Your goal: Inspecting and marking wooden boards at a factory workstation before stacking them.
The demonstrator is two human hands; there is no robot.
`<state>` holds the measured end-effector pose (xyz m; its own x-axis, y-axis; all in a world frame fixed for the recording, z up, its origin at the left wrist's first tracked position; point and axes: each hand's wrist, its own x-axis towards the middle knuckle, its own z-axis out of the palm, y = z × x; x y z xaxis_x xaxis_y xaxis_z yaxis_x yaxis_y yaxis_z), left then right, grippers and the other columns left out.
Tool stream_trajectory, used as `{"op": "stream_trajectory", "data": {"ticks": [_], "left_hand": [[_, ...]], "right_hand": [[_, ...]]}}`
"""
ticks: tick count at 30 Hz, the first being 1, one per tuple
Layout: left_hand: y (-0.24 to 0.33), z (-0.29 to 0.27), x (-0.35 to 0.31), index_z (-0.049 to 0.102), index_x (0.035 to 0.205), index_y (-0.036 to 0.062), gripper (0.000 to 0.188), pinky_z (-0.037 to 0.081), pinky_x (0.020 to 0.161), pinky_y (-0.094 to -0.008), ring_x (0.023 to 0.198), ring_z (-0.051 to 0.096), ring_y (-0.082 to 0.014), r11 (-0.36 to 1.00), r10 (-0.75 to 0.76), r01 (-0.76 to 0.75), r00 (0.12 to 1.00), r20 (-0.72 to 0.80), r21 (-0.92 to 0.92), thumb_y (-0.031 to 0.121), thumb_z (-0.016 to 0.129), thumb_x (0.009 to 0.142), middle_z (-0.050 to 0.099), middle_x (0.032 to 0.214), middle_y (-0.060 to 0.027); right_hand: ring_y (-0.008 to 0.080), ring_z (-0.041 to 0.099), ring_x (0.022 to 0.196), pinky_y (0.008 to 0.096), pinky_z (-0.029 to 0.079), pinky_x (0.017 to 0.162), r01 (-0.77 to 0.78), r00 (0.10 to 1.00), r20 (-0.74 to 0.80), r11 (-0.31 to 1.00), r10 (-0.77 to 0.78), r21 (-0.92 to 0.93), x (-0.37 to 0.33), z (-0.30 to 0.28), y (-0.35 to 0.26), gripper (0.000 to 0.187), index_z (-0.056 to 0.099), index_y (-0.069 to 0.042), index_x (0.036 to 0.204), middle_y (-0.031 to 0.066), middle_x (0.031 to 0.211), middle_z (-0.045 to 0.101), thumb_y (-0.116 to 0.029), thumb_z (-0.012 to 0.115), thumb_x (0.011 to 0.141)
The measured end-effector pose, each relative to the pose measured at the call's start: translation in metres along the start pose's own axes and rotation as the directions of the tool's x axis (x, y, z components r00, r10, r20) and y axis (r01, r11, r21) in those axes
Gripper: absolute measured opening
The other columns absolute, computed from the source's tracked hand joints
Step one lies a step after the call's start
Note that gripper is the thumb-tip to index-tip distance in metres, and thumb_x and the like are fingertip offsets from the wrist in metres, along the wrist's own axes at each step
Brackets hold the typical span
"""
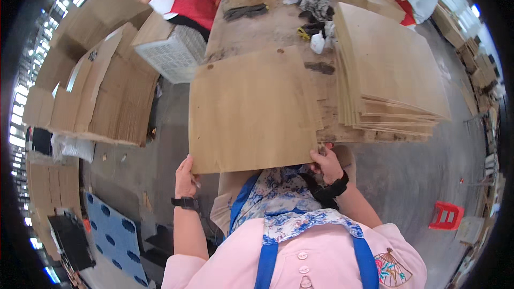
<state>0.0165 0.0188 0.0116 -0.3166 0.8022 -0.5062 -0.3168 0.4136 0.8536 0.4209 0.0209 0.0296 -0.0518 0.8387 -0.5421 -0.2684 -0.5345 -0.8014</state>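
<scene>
A thin tan wooden board (251, 112) with dark round marks near its far edge stretches across the middle of the head view. At its near left corner, my left hand (186, 179) is closed on the edge. My right hand (327, 166) grips the near right corner, fingers bent around it. The far part of the board lies over the worktable (270, 32), and its near edge is in front of my apron. Along its right side, edges of other boards (313, 99) show beneath it. Part of my fingers is hidden under the board.
To the right, a stack of similar boards (396, 59) stands on the table. Dark gloves (245, 12) and a white bottle (317, 43) lie farther back. Two other people (198, 0) work across the table. Flattened cardboard (115, 91) fills the left; a red stool (446, 215) is at right.
</scene>
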Motion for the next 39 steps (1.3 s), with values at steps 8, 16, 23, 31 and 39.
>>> {"op": "stream_trajectory", "data": {"ticks": [8,16,23,31,39], "left_hand": [[0.004,-0.002,-0.022,0.058,0.103,0.0067,0.03,0.032,0.039,-0.0192,0.054,0.05,-0.0074,0.983,0.07,-0.068,0.998,0.008,-0.173,0.034,0.054,0.09,0.062,0.081,0.0004],[0.067,0.077,-0.066,0.057,0.1,0.0043,0.026,0.031,0.043,-0.0197,0.052,0.045,-0.0046,0.902,0.409,-0.349,0.879,0.244,-0.255,0.028,0.052,0.092,0.06,0.077,0.0003],[0.107,0.209,-0.093,0.059,0.093,0.0039,0.022,0.03,0.046,-0.0195,0.058,0.046,-0.0033,0.928,0.371,-0.305,0.79,0.487,-0.213,0.025,0.054,0.091,0.058,0.075,0.0024],[0.094,0.297,-0.126,0.056,0.11,0.0008,0.024,0.03,0.046,-0.0188,0.052,0.038,-0.0044,0.932,0.228,-0.363,0.587,0.777,0.001,0.011,0.055,0.089,0.045,0.066,0.0041],[0.069,0.361,-0.109,0.046,0.127,-0.0008,0.043,0.044,0.078,-0.0233,0.09,0.055,-0.0112,0.832,0.31,-0.553,0.528,0.79,0.042,0.014,0.059,0.089,0.06,0.104,-0.0039]], "right_hand": [[0.0062,0.049,0.057,0.0198,0.038,0.05,0.291,0.922,0.27,0.957,-0.278,-0.009,-0.068,0.037,-0.081,0.024,0.056,0.001,0.107,-0.0001,0.069,0.054,-0.013,0.058,0.088],[0.0073,0.048,0.053,0.0192,0.035,0.045,0.529,0.835,0.096,0.838,-0.542,0.138,-0.118,-0.015,-0.126,0.027,0.057,0.004,0.107,0.003,0.075,0.058,-0.011,0.059,0.085],[0.009,0.048,0.047,0.02,0.028,0.037,0.713,0.7,-0.307,0.655,-0.645,0.249,-0.135,-0.11,-0.127,0.027,0.059,0.0,0.095,0.0044,0.07,0.058,-0.023,0.06,0.082],[0.0115,0.05,0.05,0.0213,0.033,0.041,0.783,0.51,-0.647,0.618,-0.567,0.076,-0.123,-0.191,-0.162,0.031,0.057,-0.004,0.095,0.0036,0.068,0.057,-0.034,0.047,0.093],[0.0198,0.061,0.083,0.0264,0.046,0.057,0.827,0.358,-0.678,0.555,-0.642,-0.089,-0.113,-0.177,-0.169,0.039,0.048,-0.002,0.123,0.0126,0.101,0.061,-0.029,0.043,0.095]]}}
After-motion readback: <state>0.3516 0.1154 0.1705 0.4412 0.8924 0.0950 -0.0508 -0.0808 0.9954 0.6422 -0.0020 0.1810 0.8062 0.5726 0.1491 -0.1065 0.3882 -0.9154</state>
